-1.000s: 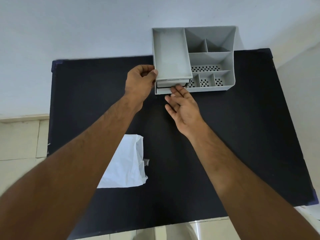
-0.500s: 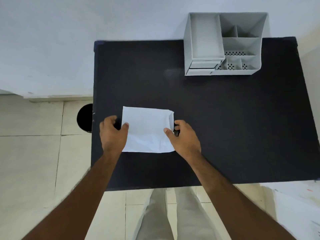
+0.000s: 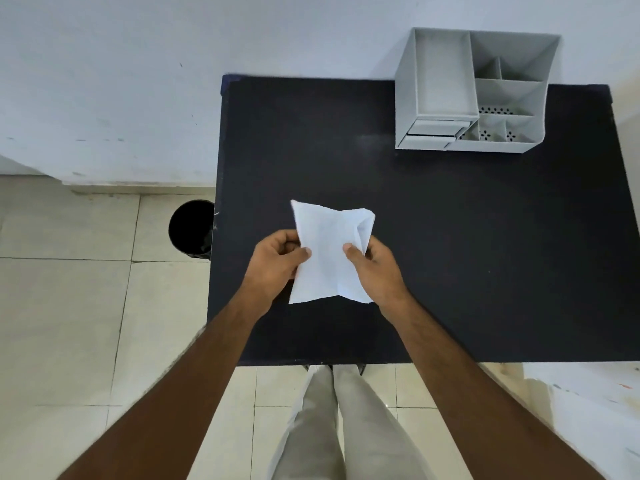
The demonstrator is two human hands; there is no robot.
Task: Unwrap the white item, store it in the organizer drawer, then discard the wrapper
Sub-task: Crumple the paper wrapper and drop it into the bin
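A white paper wrapper point(image 3: 327, 251) is held up over the black table point(image 3: 450, 237), creased and bent inward at its right side. My left hand point(image 3: 277, 265) pinches its left edge and my right hand point(image 3: 375, 268) pinches its right edge. The grey organizer point(image 3: 474, 95) stands at the table's far right corner against the wall. Its small drawers point(image 3: 433, 131) sit at the front left, pushed in. The white item itself is not visible.
A black round bin point(image 3: 190, 228) stands on the tiled floor just left of the table's left edge. A white wall runs behind the table. My legs show below the near table edge. A white surface point(image 3: 595, 403) lies at the lower right.
Both hands left the organizer's drawer and took the wrapper's two sides. They have since lifted it off the table and squeezed it, so it crumples.
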